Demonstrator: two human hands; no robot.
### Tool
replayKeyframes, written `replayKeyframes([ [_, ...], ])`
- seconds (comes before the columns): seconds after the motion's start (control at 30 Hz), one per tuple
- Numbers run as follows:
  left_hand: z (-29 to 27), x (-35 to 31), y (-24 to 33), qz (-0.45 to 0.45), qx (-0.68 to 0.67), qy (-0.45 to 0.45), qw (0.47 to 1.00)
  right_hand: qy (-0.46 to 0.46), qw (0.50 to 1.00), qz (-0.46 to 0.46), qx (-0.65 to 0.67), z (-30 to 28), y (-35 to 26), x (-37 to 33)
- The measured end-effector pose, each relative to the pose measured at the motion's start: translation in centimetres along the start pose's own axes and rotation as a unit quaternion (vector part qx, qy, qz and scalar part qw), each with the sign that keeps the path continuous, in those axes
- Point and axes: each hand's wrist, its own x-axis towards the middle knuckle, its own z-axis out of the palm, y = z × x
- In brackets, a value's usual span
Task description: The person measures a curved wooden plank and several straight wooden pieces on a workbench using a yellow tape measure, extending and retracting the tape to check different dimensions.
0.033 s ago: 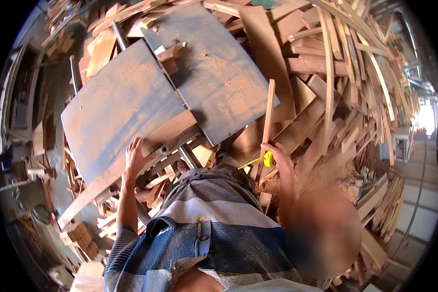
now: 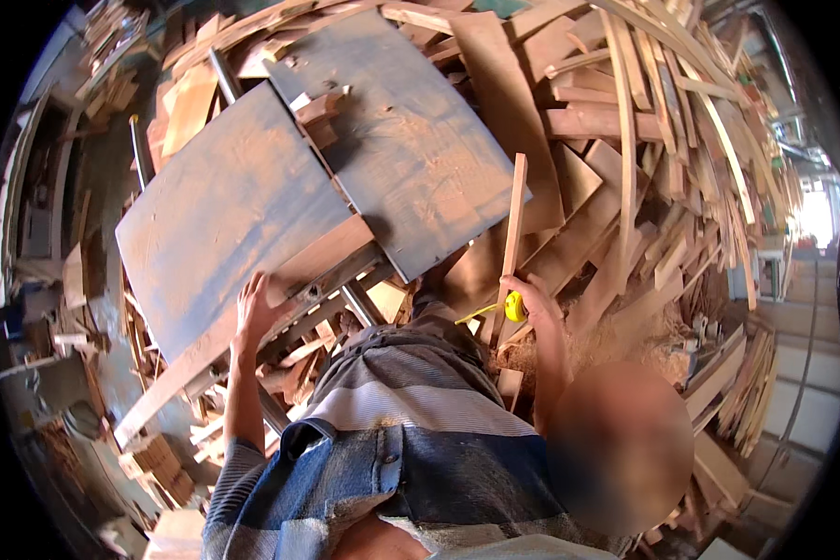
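Observation:
My left hand (image 2: pixel 259 308) rests on a long plank (image 2: pixel 187 362) lying along the near edge of a sawdust-covered metal machine table (image 2: pixel 233 210). Its fingers are stretched out, with the thumb apart from them. On the right, my right hand (image 2: pixel 538 303) is closed around a yellow tape measure (image 2: pixel 514 306) and a narrow wooden strip (image 2: pixel 516 217). The strip points away from me, its far end beside the second metal table panel (image 2: pixel 420 149). A short length of yellow tape (image 2: pixel 476 314) sticks out to the left. My palm hides part of the tape measure's case.
Offcuts (image 2: pixel 319 117) sit by the gap between the two panels. A large heap of boards and strips (image 2: pixel 616 121) fills the far right. Stacked wood blocks (image 2: pixel 156 464) stand at the lower left. Sawdust (image 2: pixel 625 345) and scraps lie right of my legs.
My left hand's fingers look slightly more spread on the plank, and the view has shifted a little. The right hand keeps its hold on the tape measure and strip.

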Motion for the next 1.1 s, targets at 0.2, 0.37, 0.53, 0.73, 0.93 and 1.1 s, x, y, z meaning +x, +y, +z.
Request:
replayKeyframes([
  [0.2,-0.8,-3.8,-8.0,-0.055,0.036,0.001,0.998,0.046,0.995,-0.045,0.081,-0.5,0.5,-1.6],
  [0.37,-3.1,-5.7,-8.9,-0.075,0.023,-0.055,0.995,0.12,0.989,-0.047,0.067,-0.7,0.5,-1.9],
  [0.53,-3.5,-5.5,-8.5,-0.092,0.054,-0.053,0.993,0.125,0.99,-0.053,0.026,0.1,-0.7,0.0],
  [0.73,-2.9,-6.0,-10.0,-0.07,0.074,-0.047,0.994,0.132,0.989,-0.068,0.01,2.0,-1.3,1.1],
  [0.93,-1.1,-6.0,-11.6,-0.035,0.072,-0.025,0.996,0.119,0.991,-0.036,0.042,1.4,0.9,1.6],
  [1.1,0.2,-7.5,-12.3,-0.034,0.068,0.012,0.997,0.143,0.985,-0.023,0.09,1.3,2.1,0.1],
])
